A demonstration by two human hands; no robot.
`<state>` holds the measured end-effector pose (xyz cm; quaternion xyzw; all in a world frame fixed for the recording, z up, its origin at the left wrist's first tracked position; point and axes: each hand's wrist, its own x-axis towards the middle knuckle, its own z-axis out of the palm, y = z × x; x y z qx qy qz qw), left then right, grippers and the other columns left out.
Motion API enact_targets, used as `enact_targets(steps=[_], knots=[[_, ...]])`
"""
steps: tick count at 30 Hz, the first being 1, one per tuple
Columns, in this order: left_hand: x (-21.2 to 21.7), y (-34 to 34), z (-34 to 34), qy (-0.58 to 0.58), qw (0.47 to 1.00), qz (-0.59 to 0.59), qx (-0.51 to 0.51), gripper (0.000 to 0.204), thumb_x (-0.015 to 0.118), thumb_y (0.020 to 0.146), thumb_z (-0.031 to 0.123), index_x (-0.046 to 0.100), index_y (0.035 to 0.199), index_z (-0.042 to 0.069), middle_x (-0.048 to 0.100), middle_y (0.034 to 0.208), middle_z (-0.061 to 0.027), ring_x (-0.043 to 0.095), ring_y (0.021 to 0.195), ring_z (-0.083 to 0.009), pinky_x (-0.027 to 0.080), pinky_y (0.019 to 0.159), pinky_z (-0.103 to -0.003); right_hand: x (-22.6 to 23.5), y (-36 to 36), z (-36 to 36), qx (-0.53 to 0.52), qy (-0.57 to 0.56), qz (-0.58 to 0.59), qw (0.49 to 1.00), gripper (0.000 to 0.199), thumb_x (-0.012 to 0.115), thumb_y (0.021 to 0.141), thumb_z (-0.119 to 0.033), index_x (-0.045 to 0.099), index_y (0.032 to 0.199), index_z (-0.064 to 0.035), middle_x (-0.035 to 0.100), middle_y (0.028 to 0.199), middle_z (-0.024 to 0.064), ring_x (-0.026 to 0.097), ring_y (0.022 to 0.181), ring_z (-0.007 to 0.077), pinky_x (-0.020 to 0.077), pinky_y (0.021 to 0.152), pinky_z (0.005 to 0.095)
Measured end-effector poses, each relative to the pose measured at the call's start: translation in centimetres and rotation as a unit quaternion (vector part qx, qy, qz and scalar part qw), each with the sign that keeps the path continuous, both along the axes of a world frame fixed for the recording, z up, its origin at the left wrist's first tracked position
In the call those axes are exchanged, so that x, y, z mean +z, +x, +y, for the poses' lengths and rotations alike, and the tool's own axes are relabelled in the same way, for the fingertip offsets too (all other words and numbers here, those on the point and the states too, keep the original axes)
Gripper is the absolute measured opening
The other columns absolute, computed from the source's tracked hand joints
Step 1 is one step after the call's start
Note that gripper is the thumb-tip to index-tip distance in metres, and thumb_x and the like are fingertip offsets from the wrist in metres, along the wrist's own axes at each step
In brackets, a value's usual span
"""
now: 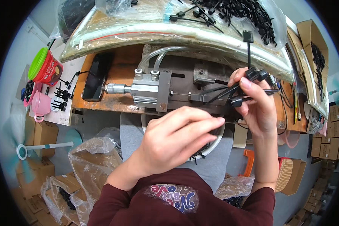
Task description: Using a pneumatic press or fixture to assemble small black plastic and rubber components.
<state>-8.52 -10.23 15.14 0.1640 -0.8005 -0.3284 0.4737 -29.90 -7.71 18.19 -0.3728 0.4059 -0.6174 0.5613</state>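
My right hand (254, 98) is closed around a small bunch of black stemmed plastic pieces (236, 102), each with a thin shaft and a thicker head. One piece with a square head (248, 36) sticks straight up above the fingers. My left hand (173, 135) hovers lower and to the left, apart from the bunch. Its fingers stretch toward the right, with nothing visible in them; the thumb is hidden. Behind both hands lies a metal bench fixture with a small air cylinder (150, 89). Under my left hand, a white tub (216, 142) with black pieces is partly hidden in my lap.
At the back, a plastic-covered tray (139, 35) bears a heap of black pieces (248, 17). A phone (97, 77) lies left of the cylinder, near a red tub with a green rim (45, 66) and a pink cup (40, 103). A fan (22, 151) stands at left; cartons (327, 141) are stacked at right.
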Motion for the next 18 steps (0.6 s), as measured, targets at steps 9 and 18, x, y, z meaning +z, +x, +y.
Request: enact_targets(steps=[9,18], knots=[[-2.9,0.2,0.7,-0.083,0.979,-0.178,0.06,0.028,0.077,0.073,0.005,0.07,0.1,0.002,0.065,0.12,-0.0145,0.067,0.092,-0.0267,0.056,0.077,-0.034,-0.6,-0.5,2.5,-0.219,-0.098,0.235,0.942,0.014,0.069,0.088,-0.004,0.066,0.101,0.0006,0.065,0.089,0.0062,0.058,0.06,0.0082,0.0439,0.054,0.0189],[-3.6,-1.3,0.0,-0.138,0.938,-0.305,0.093,0.024,0.076,0.075,0.01,0.069,0.097,0.003,0.062,0.13,-0.0141,0.069,0.073,-0.02,0.055,0.066,-0.03,-1.8,0.3,4.6,-0.266,-0.294,0.644,0.655,0.031,0.078,0.069,0.007,0.072,0.098,-0.0019,0.065,0.096,0.0098,0.064,0.085,0.02,0.0524,0.073,0.0306]])
